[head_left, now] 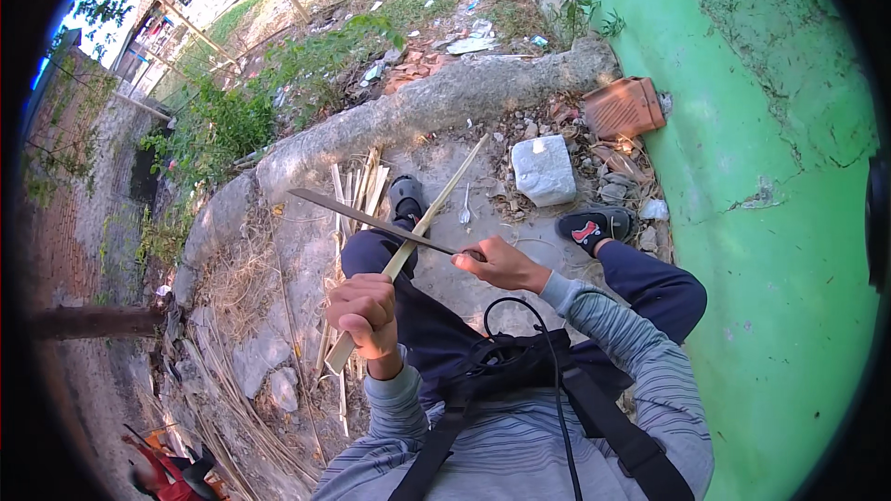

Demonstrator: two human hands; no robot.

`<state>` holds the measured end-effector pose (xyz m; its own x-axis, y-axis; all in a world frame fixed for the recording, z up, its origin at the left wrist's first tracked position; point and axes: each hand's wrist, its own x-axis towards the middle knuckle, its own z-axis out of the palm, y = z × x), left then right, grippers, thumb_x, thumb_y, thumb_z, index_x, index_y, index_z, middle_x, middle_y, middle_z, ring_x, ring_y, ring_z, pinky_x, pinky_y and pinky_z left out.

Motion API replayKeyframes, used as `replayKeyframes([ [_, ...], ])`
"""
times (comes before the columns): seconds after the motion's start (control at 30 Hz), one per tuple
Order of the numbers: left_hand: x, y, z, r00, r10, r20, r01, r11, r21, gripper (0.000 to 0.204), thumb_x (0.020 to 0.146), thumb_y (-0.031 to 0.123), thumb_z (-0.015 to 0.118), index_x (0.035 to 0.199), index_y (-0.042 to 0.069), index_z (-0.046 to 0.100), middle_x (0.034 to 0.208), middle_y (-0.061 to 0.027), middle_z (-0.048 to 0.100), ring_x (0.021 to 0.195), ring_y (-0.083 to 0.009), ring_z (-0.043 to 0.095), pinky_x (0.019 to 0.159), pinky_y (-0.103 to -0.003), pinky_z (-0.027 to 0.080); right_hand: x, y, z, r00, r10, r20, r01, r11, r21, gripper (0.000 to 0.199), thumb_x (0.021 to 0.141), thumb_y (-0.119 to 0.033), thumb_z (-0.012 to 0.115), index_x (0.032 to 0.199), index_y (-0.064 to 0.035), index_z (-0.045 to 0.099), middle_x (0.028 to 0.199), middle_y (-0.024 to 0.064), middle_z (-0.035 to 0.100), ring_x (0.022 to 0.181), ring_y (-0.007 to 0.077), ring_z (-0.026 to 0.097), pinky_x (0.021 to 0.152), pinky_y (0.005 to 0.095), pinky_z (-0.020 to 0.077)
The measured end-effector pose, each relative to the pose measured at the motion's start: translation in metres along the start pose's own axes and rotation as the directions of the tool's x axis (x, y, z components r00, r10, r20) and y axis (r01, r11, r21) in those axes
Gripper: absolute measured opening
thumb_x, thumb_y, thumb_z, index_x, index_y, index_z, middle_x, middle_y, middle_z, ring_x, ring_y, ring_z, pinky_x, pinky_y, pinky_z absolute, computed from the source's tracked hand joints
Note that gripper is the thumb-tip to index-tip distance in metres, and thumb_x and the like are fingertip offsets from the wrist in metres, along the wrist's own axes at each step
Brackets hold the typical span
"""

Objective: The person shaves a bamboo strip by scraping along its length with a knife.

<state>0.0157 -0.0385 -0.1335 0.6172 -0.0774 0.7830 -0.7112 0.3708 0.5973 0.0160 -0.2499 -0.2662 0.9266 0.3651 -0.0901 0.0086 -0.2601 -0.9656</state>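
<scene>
- Through the head camera I find the work in the middle of my view: a pale, flat strip, looking like split bamboo or wood, slanting from low on the left to a narrow far end between the shoes.
- My left hand is wrapped in a fist around its lower part, with a broad butt end poking out below.
- My right hand is clenched on the handle of a long, dark knife, thumb laid toward the blade.
- The two hands are apart, and the blade crosses over the strip just above the left fist; whether its edge bites or merely rests there, I cannot tell.
- I take the step in hand to be shaving or trimming this strip.
- As I judge it, the next move calls for a firm left grip, a low blade angle and a stroke directed up the strip, away from the left fingers and clear of the knees.
- More pale strips lie on the ground beside the left shoe; a white block sits ahead of the right shoe.
</scene>
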Motion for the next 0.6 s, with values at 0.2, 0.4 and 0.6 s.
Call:
replayKeyframes([
  [0.2, 0.005, -0.001, 0.004, 0.998, -0.011, 0.055, 0.012, 1.000, -0.026, 0.067, 0.112, 0.044, 0.040, 0.053, 0.015, 0.025, 0.042, 0.0056, 0.023, 0.032, -0.0081, 0.019, 0.038, -0.026, 0.014, 0.021, 0.053, -0.019, 0.985, 0.128, -0.119, -0.140, 0.985, -0.098, 0.067, 0.101, -0.056, 0.055, 0.074, 0.0052, 0.060, 0.056, 0.0104, 0.045, 0.056, 0.0167, 0.041, 0.055, 0.0407, 0.0348],
  [0.4, 0.003, 0.002, -0.001, 0.995, -0.032, 0.093, 0.031, 0.999, 0.012, 0.068, 0.111, 0.045, 0.041, 0.051, 0.016, 0.027, 0.041, 0.0056, 0.024, 0.031, -0.0085, 0.020, 0.038, -0.027, 0.015, 0.013, 0.024, -0.006, 0.999, 0.040, -0.027, -0.041, 0.999, -0.025, 0.064, 0.101, -0.054, 0.057, 0.073, 0.0041, 0.055, 0.057, 0.0069, 0.042, 0.058, 0.0155, 0.035, 0.054, 0.0419, 0.0289],
  [0.6, 0.009, 0.003, 0.000, 0.994, -0.031, 0.106, 0.029, 0.999, 0.019, 0.068, 0.110, 0.044, 0.044, 0.051, 0.015, 0.027, 0.041, 0.0051, 0.025, 0.031, -0.0088, 0.020, 0.037, -0.027, 0.016, 0.030, 0.047, -0.009, 0.985, 0.103, -0.141, -0.103, 0.995, 0.007, 0.073, 0.099, -0.062, 0.056, 0.071, 0.0056, 0.055, 0.056, 0.0081, 0.042, 0.057, 0.0151, 0.041, 0.056, 0.0412, 0.0366],
])
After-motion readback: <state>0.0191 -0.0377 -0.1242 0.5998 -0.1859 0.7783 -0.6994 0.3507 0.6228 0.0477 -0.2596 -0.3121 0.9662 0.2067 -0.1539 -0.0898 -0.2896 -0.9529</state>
